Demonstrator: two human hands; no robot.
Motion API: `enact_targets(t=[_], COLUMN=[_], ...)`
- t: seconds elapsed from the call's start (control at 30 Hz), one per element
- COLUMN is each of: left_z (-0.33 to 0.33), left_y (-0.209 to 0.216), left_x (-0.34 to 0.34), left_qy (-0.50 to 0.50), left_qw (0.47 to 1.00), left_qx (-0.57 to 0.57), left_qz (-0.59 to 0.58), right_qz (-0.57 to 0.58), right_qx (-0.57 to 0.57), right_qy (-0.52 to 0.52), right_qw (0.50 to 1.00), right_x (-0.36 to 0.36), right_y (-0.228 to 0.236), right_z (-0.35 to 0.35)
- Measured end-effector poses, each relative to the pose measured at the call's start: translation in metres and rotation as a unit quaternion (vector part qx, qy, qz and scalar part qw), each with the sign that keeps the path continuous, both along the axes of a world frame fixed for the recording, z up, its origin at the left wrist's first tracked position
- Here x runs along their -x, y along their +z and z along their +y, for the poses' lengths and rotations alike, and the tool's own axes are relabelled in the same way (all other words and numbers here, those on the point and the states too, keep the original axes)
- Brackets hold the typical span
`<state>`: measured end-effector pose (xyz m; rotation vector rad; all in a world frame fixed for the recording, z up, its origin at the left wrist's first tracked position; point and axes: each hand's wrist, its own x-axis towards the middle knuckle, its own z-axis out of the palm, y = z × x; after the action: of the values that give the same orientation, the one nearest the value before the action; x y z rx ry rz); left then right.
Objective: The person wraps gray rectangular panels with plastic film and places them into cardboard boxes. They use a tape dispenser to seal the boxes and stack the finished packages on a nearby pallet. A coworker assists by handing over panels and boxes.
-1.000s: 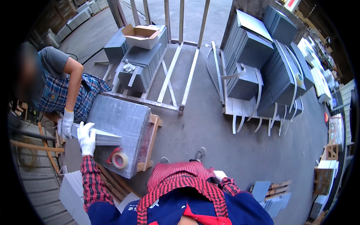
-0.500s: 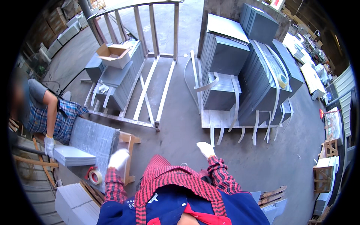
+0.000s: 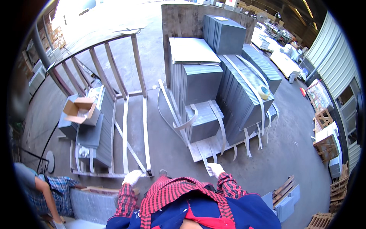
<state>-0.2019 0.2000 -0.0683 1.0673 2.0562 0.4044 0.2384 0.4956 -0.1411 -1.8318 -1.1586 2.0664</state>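
My left hand (image 3: 132, 177), in a white glove, hangs over the front end of a metal rack (image 3: 91, 175); its fingers are too small to make out. In a matching glove, my right hand (image 3: 216, 170) is by the loose end of a white strap (image 3: 204, 158), which hangs off a low pallet (image 3: 196, 152). Whether the glove touches that strap cannot be told. Grey slabs (image 3: 204, 86) stand on edge in tight stacks on this pallet, with more white straps (image 3: 244, 80) laid over them. A yellowish tape roll (image 3: 263, 91) rests on top of one stack.
On the left rack, an open cardboard box (image 3: 82, 110) sits on grey slabs (image 3: 102, 143). At lower left, a person in a checked garment (image 3: 57, 192) bends beside a wrapped slab stack (image 3: 93, 201). Wooden pallets (image 3: 339, 187) and crates (image 3: 324, 141) line the right side.
My view has swung to the right and nearer both racks. My right hand has come to the strap ends at the pallet's front. My left hand has left the wrapped stack's side for the left rack's end.
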Motion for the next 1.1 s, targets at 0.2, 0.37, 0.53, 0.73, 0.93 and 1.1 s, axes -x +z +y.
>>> enact_targets(t=[0.2,0.37,0.53,0.73,0.93,1.1], left_z=[0.168,0.244,0.310,0.418,0.568,0.664], left_y=[0.075,0.088,0.123,0.177,0.195,0.186], left_x=[0.053,0.059,0.071,0.100,0.114,0.145], left_qy=[-0.065,-0.143,-0.177,-0.094,-0.031,0.033], left_qw=[0.995,0.981,0.975,0.978,0.970,0.974], left_qx=[-0.078,-0.089,-0.078,-0.143,-0.225,-0.223], left_qz=[-0.001,-0.095,-0.106,-0.115,-0.089,-0.035], right_qz=[-0.164,-0.037,-0.087,-0.075,-0.335,-0.364], right_qx=[-0.029,0.026,-0.535,-0.556,-0.579,-0.500], right_qy=[-0.042,-0.070,0.145,-0.038,0.071,0.127], right_qw=[0.985,0.996,0.828,0.827,0.740,0.776], right_x=[0.046,0.110,0.160,0.266,0.305,0.311], right_y=[-0.002,0.020,0.082,0.187,0.199,0.176], right_z=[0.016,0.054,0.215,0.429,0.604,0.686])
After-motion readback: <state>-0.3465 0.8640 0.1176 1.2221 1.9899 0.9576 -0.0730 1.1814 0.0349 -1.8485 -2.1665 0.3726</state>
